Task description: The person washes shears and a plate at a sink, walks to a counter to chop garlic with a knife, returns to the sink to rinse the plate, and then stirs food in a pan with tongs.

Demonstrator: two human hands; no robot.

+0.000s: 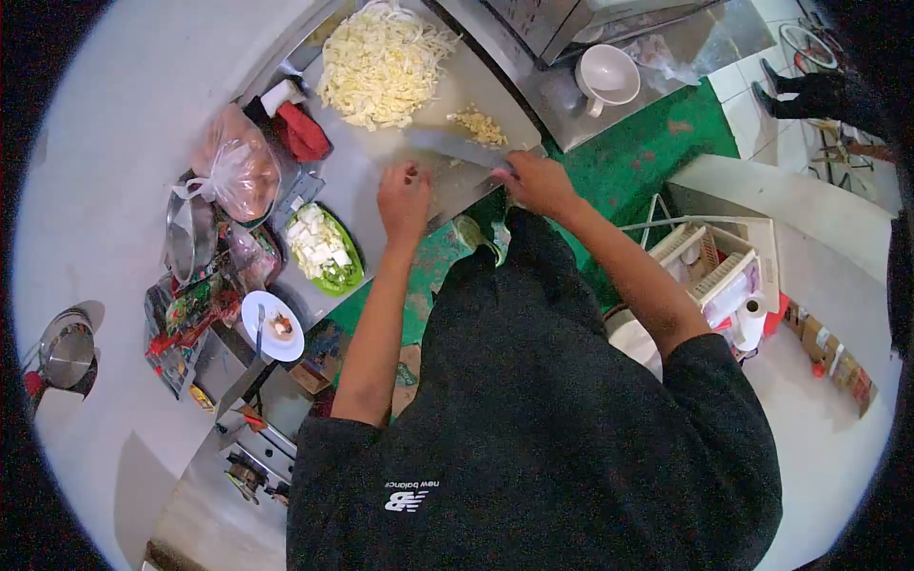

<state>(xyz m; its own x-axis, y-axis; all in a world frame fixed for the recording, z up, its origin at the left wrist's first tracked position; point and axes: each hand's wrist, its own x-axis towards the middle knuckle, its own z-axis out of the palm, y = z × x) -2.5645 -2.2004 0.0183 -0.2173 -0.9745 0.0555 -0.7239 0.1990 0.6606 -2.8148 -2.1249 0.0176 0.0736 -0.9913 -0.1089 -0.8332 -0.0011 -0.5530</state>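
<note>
My right hand (538, 181) is wrapped round the handle of a wide-bladed knife (457, 147), whose blade lies over the metal counter (367, 171) and points left. Beside the blade, on its far side, sits a small heap of chopped yellowish pieces (479, 125). My left hand (405, 198) is near the counter's front edge, left of the knife, with its fingers curled; whether they hold anything is too small to tell. A large pile of pale shredded vegetable (381, 65) lies farther back on the counter.
Left on the counter are a green tray of white cubes (324, 249), a white plate (273, 326), a tied plastic bag (238, 171) and a red cloth (305, 131). A white mug (607, 76) stands right. Plastic baskets (709, 262) are beside my right arm. Another person's legs (800, 100) show upper right.
</note>
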